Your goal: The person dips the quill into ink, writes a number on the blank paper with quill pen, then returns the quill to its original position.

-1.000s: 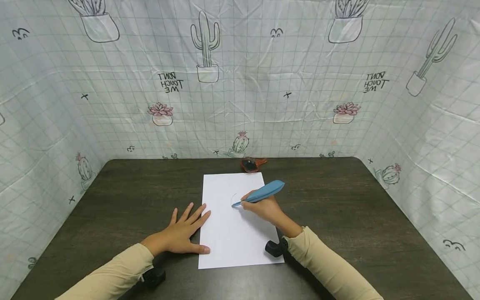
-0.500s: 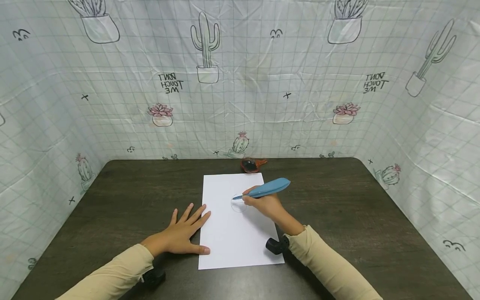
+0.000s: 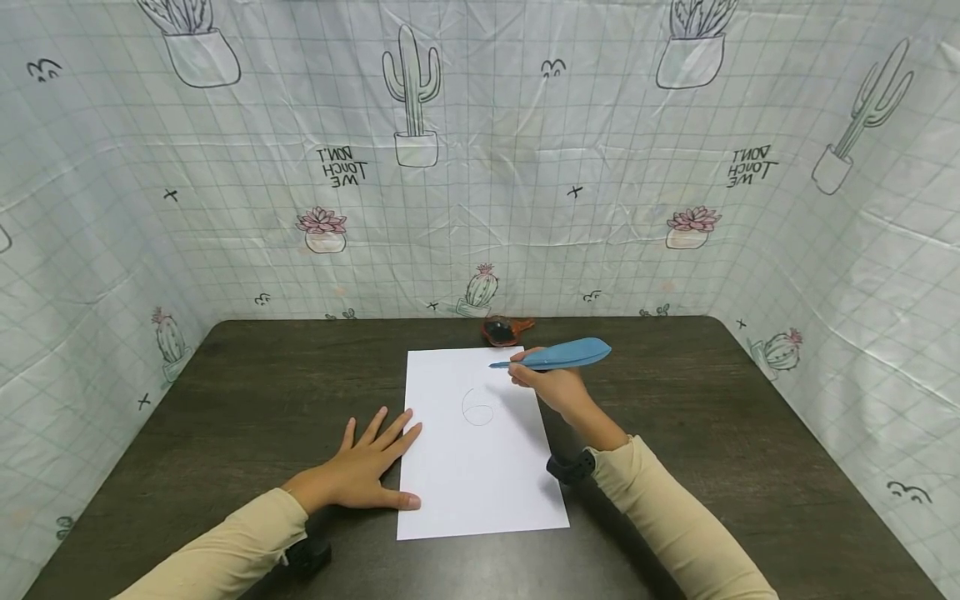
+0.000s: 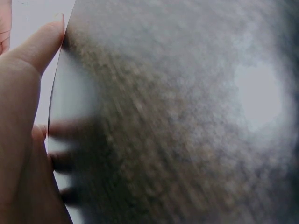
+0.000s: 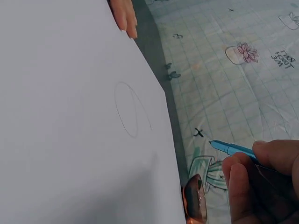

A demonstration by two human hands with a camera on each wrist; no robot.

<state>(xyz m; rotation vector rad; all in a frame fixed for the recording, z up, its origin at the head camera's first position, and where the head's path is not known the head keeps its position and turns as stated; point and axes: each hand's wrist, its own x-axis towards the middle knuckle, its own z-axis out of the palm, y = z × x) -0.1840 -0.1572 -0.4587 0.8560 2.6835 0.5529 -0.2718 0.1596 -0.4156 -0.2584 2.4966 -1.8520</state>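
A white sheet of paper lies on the dark table, bearing a thin pencil-like line shaped like a 6. My left hand rests with spread fingers on the paper's left edge. In the left wrist view its thumb lies along that edge. My right hand pinches a blue feather-shaped pen near its tip, over the upper right of the sheet. From the right wrist, the pen tip shows raised off the paper, with the curled fingers around the barrel.
Behind the sheet's top edge lies a small orange-brown object with a dark oval face. A cactus-printed curtain encloses the table at the back and sides. Black straps with a device sit at the wrists.
My right hand moved up and right with the pen, leaving the drawn loop, which now reads as a 6. My left hand stayed in place.
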